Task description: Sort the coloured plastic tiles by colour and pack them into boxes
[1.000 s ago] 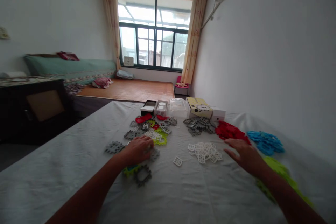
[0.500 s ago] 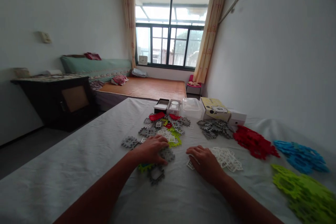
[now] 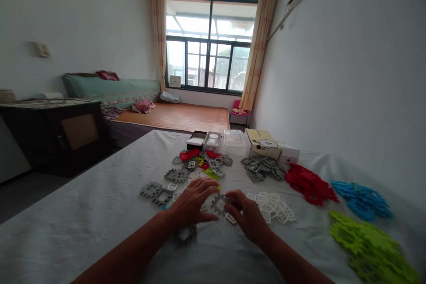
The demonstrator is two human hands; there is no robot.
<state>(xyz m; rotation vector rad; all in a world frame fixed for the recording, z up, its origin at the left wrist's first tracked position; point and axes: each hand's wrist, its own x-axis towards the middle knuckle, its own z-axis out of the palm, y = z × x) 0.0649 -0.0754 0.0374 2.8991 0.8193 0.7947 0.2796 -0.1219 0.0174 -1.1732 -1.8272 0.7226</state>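
Observation:
A grey notched-edge building piece (image 3: 218, 204) with a square opening is pinched between the thumb and fingers of my right hand (image 3: 248, 214). To its left, my left hand (image 3: 191, 204) has its thumb and fingers spread apart, with nothing visible between them. Just below the grey piece lies a small white window-grid piece (image 3: 230, 218). More white grid pieces (image 3: 276, 207) form a pile to the right of my right hand. Another grey frame (image 3: 186, 236) lies under my left wrist, partly hidden.
Grey pieces (image 3: 262, 167), red pieces (image 3: 309, 184), blue pieces (image 3: 362, 199) and lime-green pieces (image 3: 372, 244) lie in heaps on the right. Mixed pieces (image 3: 178, 175) spread beyond my left hand. A yellow box (image 3: 262, 143) and a clear plastic container (image 3: 234, 143) stand at the back.
My left hand has opened away from the grey piece it was over. My right hand has moved left from beside the white pile and now holds a grey piece. The view has shifted slightly.

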